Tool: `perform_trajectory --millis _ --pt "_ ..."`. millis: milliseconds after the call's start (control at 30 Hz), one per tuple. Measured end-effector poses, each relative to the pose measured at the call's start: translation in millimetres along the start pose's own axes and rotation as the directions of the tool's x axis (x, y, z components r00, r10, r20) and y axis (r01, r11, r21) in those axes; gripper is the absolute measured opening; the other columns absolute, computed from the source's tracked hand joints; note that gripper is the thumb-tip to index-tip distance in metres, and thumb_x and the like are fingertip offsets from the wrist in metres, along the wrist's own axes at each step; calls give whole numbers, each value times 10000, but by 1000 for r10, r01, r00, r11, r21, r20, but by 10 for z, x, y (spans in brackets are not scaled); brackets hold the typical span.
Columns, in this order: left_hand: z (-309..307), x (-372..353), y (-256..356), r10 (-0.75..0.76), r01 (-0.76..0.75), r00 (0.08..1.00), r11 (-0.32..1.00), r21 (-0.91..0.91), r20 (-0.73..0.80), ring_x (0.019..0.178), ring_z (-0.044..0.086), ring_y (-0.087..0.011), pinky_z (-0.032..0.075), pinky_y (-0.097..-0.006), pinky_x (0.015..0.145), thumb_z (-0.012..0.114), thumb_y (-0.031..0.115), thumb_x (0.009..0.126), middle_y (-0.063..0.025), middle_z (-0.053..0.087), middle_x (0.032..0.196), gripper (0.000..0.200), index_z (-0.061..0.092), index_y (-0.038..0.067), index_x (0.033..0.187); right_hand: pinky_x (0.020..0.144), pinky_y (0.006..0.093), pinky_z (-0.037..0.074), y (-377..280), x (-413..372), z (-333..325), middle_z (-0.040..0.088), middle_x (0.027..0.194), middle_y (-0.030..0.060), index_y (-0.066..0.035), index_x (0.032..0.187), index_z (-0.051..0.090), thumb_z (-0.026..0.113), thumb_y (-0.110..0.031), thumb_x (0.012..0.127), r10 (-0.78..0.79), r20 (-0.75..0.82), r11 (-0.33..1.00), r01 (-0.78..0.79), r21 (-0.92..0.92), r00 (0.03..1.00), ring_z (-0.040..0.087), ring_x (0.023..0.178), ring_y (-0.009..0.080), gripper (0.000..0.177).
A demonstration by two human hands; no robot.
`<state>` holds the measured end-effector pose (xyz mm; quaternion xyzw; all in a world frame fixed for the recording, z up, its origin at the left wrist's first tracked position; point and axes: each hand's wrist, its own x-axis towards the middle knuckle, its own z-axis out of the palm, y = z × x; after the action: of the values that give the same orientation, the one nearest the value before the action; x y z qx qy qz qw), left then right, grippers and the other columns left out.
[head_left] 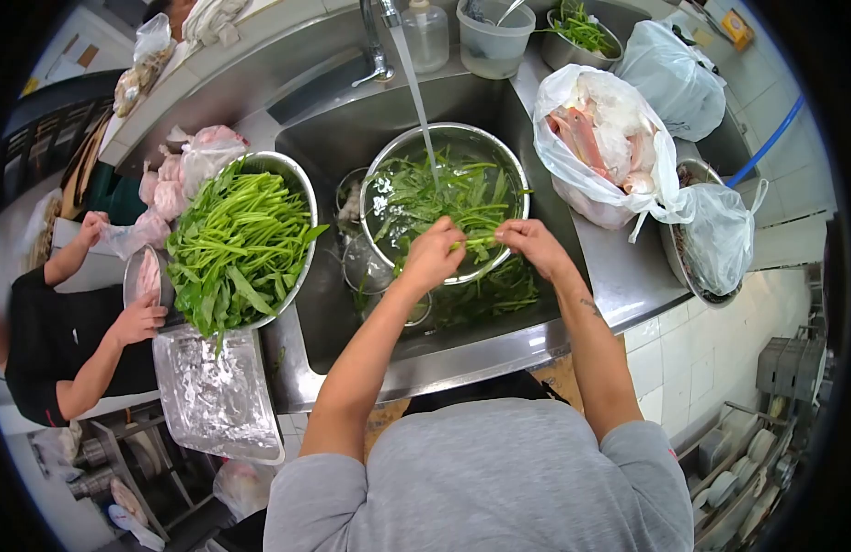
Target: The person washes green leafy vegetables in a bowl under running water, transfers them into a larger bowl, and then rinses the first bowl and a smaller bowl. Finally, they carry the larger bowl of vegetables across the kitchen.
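Observation:
My left hand [434,255] and my right hand [533,243] together pinch one green vegetable stem [475,243] over the near rim of a steel bowl [381,171] standing in the sink [329,304]. The bowl holds water and leafy greens [444,198]. A thin stream from the tap [378,41] falls into the bowl. More greens [499,290] lie in the sink under my hands.
A large steel bowl piled with green stems [237,244] stands left of the sink. A bag of raw meat [600,138] sits at the right, with other bags [711,235]. A person in black [57,340] works at the left.

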<state>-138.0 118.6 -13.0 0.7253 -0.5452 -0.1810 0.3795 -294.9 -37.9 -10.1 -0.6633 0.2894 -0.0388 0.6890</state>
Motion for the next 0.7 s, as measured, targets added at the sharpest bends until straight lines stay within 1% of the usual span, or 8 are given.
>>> perform_trajectory --millis 133,167,300,333,400,500,567,700 --pt "28 -201 -473 -384 303 861 914 -270 -333 777 563 -209 434 -295 721 596 147 776 -82 571 840 138 647 21 803 760 268 433 53 -197 30 634 816 34 -39 907 657 630 -223 795 -80 110 948 110 -300 991 581 783 160 217" --pt "-125 -277 -559 -482 361 805 860 -361 -345 787 560 -193 427 -284 740 593 154 793 -79 574 843 148 653 19 800 792 283 433 123 -249 -116 638 882 65 -54 949 653 642 -228 777 -50 162 870 123 -478 985 589 831 199 245" --pt "-461 -614 -435 -400 332 871 907 -258 -286 849 570 -200 430 -297 781 557 155 866 -93 591 875 175 656 10 864 929 331 398 146 -357 -242 527 1193 168 -131 1124 601 659 -221 724 196 137 316 69 -946 971 519 1061 330 414" --pt "-463 -692 -411 -377 311 884 916 -254 -278 855 572 -200 432 -299 783 561 147 865 -95 596 884 165 654 11 873 991 344 356 226 -166 -278 421 1293 174 -111 1192 549 638 -171 722 140 190 508 94 -856 972 440 1151 345 482" --pt "-387 -831 -380 -362 311 900 924 -224 -243 879 580 -204 437 -305 787 575 121 857 -103 609 906 134 651 22 906 979 388 369 557 427 -290 493 1204 207 -25 1128 567 545 -16 725 -225 196 673 298 -677 954 471 1107 376 404" --pt "-189 -971 -181 -220 221 952 975 -21 -214 825 551 -293 444 -364 720 597 115 822 -117 589 821 105 642 39 878 985 421 342 890 1138 -156 530 1200 169 -47 1086 600 509 42 719 -386 -126 450 68 -890 914 431 1164 345 388" --pt "-118 -1056 -49 -208 221 964 973 68 -166 834 537 -314 439 -374 723 599 103 804 -109 588 828 94 633 49 873 981 432 325 1004 1326 -94 549 1170 132 -63 1050 616 553 -18 730 -79 -146 253 -122 -960 986 412 1184 304 330" --pt "-120 -1182 -118 -235 257 942 964 65 -241 829 535 -287 426 -392 729 587 109 824 -89 615 836 83 629 53 869 924 431 349 450 1167 -9 572 1059 87 -76 992 619 604 -109 731 -380 20 107 66 -992 925 461 1091 279 263"
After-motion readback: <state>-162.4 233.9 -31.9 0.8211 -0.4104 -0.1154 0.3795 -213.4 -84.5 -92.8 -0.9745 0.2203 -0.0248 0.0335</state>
